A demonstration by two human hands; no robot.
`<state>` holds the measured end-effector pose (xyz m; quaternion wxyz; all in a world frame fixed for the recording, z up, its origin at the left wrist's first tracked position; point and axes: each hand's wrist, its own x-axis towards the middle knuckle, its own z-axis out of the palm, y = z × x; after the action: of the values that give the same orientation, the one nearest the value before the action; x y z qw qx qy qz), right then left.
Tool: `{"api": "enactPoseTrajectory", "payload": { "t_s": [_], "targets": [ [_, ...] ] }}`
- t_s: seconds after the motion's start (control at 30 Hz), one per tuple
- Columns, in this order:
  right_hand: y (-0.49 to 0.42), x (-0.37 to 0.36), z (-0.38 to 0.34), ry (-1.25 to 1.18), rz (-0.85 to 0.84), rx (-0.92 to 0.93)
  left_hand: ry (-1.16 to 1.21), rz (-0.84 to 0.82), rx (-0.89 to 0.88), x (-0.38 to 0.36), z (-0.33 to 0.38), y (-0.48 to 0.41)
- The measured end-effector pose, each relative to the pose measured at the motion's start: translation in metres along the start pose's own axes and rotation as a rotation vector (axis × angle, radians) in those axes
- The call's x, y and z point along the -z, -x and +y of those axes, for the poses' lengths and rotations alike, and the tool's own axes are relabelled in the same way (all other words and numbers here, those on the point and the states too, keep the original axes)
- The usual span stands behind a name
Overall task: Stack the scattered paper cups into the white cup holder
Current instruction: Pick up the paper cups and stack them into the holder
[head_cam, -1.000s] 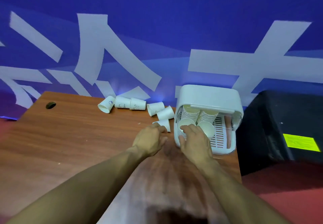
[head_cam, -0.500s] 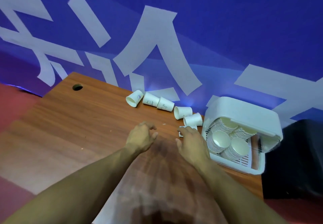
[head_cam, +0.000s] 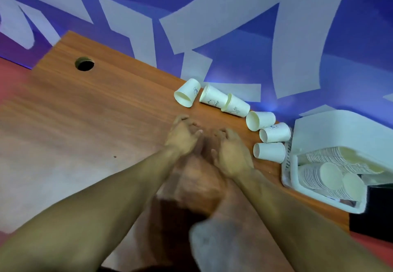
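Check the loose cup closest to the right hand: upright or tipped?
Tipped. The cup lies on its side on the table, open mouth facing the right hand.

Bare arms all the way here, folks: left forearm (head_cam: 102,203) from seven o'clock, right forearm (head_cam: 297,218) from five, both uncovered right to the frame edge. Left hand (head_cam: 182,137) bare, right hand (head_cam: 230,154) bare, knuckles softened by blur.

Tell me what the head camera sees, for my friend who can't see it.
A left hand and right hand, both empty, reach over a wooden table beside six paper cups lying on their sides. A white cup holder at the right holds stacked cups.
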<state>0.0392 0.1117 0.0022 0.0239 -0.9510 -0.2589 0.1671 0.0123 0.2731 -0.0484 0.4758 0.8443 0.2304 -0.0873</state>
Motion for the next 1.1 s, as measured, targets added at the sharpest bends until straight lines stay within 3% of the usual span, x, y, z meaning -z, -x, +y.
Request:
{"api": "enactPoseTrajectory", "payload": {
  "t_s": [0.37, 0.6, 0.7, 0.83, 1.1],
  "targets": [
    [-0.113, 0.019, -0.021, 0.158, -0.054, -0.005, 0.025, 0.008, -0.007, 0.006, -0.004, -0.083],
    [-0.159, 0.01, -0.033, 0.314, -0.209, 0.001, 0.081, -0.034, 0.014, 0.007, -0.014, -0.095],
    [-0.163, 0.006, -0.033, 0.356, -0.265, 0.003, 0.109, 0.048, 0.064, 0.006, -0.022, -0.089],
    [-0.149, 0.01, -0.032, 0.327, -0.107, 0.064, 0.085, 0.225, 0.045, 0.011, -0.018, -0.075],
    [-0.076, 0.036, -0.019, -0.085, 0.368, 0.088, 0.054, 0.412, -0.127, 0.025, 0.017, -0.034]
  ]
}}
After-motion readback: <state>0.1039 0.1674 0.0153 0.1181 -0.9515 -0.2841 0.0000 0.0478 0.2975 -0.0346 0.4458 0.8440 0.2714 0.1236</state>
